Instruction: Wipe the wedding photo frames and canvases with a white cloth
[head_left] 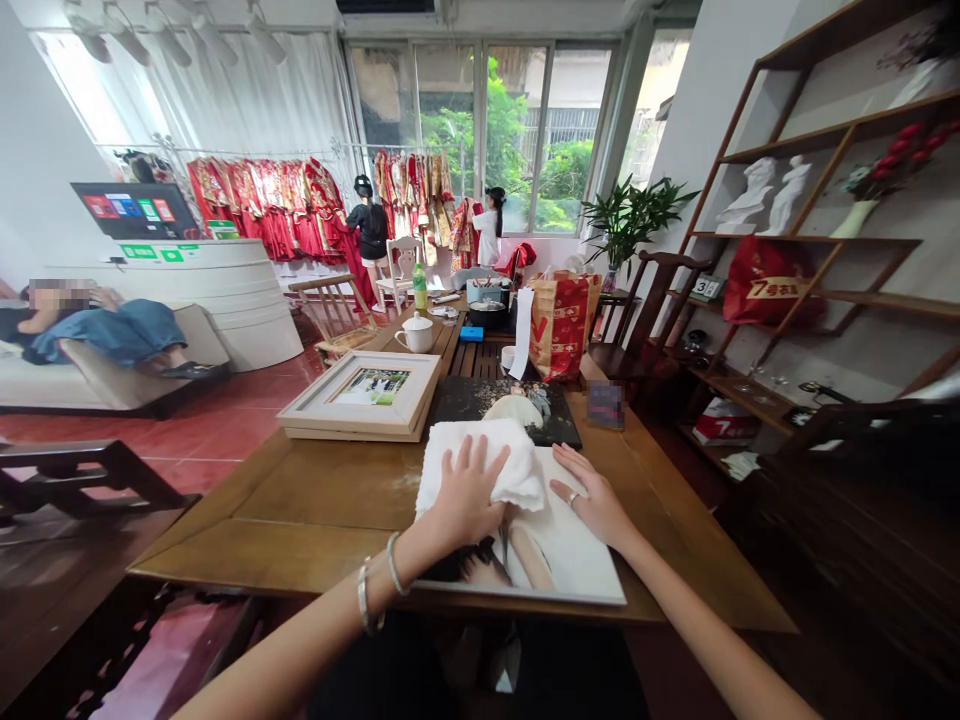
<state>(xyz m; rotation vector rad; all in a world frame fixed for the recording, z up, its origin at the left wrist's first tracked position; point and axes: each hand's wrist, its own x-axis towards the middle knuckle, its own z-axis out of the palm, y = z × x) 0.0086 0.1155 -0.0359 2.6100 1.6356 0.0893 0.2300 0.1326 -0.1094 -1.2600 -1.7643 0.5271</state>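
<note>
A photo panel (581, 560) with a mostly white picture lies flat at the near edge of the wooden table. Over its upper left part is spread a folded white towel (517, 465). My left hand (469, 490) presses flat on the towel, fingers spread, a bracelet and a bangle on the wrist. On the panel's right side rests my right hand (592, 500), its fingers stretched out and a ring on one of them. Just beyond the towel is a dark photo panel (465, 400), partly covered by it.
Stacked white frames (307, 405) lie at the left of the wooden table (300, 510). Farther back stand a lidded white cup (416, 333), a red patterned paper bag (564, 320) and a green bottle (419, 288). A shelf unit is at right; people are in the background.
</note>
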